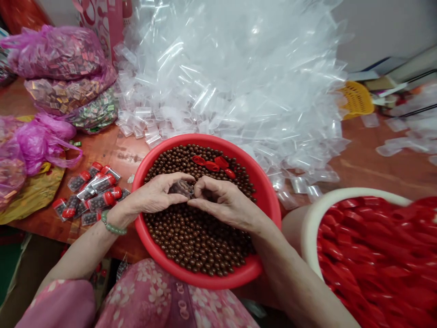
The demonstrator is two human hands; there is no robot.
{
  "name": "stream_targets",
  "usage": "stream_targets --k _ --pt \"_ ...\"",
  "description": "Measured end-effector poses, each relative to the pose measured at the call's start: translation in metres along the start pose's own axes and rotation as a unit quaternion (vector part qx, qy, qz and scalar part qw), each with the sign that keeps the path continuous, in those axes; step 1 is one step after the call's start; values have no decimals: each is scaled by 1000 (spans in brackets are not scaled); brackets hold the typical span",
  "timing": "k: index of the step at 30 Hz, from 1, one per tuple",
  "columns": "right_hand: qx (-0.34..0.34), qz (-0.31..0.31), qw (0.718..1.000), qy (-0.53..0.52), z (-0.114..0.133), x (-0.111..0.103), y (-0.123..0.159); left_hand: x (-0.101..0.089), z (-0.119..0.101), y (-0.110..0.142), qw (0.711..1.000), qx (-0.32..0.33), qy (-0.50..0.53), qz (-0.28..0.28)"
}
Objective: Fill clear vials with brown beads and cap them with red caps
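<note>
Left hand [152, 197] and right hand [223, 205] closed, fingertips pinching small clear plastic tube [182, 188] above red basin [263, 191] of brown beads [198, 241]. Light, stiff, slippery, probably brittle; safest pinched lightly at the ends.

Small clear plastic tube [181, 188], tilted on its side, dark brown balls [184, 189] inside

Pretty bright, even light here, soft shadows under the left hand [153, 196] and right hand [227, 205], harsh glare on the clear plastic bags [232, 91] beyond them, edges warped fisheye-style.
</note>
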State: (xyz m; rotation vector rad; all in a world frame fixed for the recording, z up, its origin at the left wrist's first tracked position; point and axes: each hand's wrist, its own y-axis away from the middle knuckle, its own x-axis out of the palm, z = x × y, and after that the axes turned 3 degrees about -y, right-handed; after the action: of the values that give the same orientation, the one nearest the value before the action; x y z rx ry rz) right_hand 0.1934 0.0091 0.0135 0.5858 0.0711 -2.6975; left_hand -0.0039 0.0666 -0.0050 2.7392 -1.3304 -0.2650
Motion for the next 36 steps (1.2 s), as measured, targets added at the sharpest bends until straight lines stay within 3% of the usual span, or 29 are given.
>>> stream_targets --k 4,8,12,17,23,26,29,32,34,36 --pt "24 8 998 60 1 -15 0 -1 -8 4 998 -41 40 -23" --pt "61 -60 976 200 -4 -38 -8 1 -18 18 990 -63 123 -23" --pt "89 -108 948 285 -17 -54 -22 6 -24 31 994 -51 75 -61" --pt "54 -74 941 326 -28 -50 -42 9 -28 34 992 -57 60 -95" --pt "25 -55 932 358 -33 -37 -59 13 -17 25 986 -78 99 -111" --pt "1 -98 952 291 -28 -34 -55 15 -14 22 981 -80 124 -128" --pt "15 -190 980 61 -16 -27 -45 20 -16 19 973 -77 151 -156" --pt "47 -221 958 -176 -3 -11 -35 27 -20 18 966 -70 179 -174" --pt "60 -225 944 -235 4 1 -29 31 -23 18 957 -75 211 -181" --pt "56 -242 950 -189 6 10 -24 34 -24 19 948 -85 238 -193"
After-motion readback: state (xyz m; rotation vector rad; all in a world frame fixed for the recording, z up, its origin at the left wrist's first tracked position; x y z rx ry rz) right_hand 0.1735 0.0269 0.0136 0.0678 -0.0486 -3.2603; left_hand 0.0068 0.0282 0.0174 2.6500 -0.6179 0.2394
